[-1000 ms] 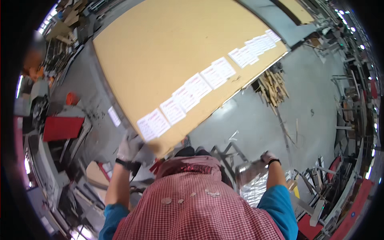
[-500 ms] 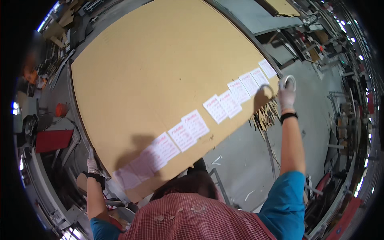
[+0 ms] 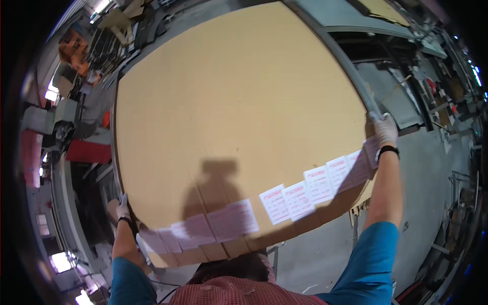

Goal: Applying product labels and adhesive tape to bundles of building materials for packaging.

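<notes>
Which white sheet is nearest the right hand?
The rightmost sheet, at the right end of the row, just below the right hand in the picture. The other sheets lie farther left along the board.

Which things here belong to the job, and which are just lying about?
Likely in the job:
- tan board
- white sheets on it
- left hand, at its left edge
- right hand, at its right edge

Seemingly just lying about:
- red panel, left
- scrap pile, upper left

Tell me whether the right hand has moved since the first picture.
Yes: the right hand moved forward to the right edge of the brown board.
</notes>
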Demonstrator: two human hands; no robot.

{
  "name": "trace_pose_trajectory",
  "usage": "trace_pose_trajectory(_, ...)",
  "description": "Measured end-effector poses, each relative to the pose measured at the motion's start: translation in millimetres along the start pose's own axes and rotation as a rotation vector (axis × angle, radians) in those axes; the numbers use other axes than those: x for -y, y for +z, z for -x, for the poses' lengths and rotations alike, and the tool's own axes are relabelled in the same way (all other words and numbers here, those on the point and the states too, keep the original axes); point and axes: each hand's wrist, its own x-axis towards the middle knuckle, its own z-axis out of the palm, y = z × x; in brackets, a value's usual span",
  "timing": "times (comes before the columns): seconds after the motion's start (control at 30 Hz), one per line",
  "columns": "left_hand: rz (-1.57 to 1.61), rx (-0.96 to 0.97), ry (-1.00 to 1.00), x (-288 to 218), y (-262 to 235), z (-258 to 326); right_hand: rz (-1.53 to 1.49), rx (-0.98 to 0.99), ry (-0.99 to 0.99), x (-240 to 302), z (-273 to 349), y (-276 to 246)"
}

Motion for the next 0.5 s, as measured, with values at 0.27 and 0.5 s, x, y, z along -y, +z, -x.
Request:
trace_pose_trajectory(0.27, 0.258, 0.008, -0.027, 68.5, 10.7, -20.3, 0.112, 0.138, 0.164, -10.2, 37.5, -31.2)
trace_pose_trajectory(0.5, 0.52, 0.459, -0.093, 71.5, -2.4, -2.2, -0.136, -0.286, 0.13, 13.0, 152.2, -79.0)
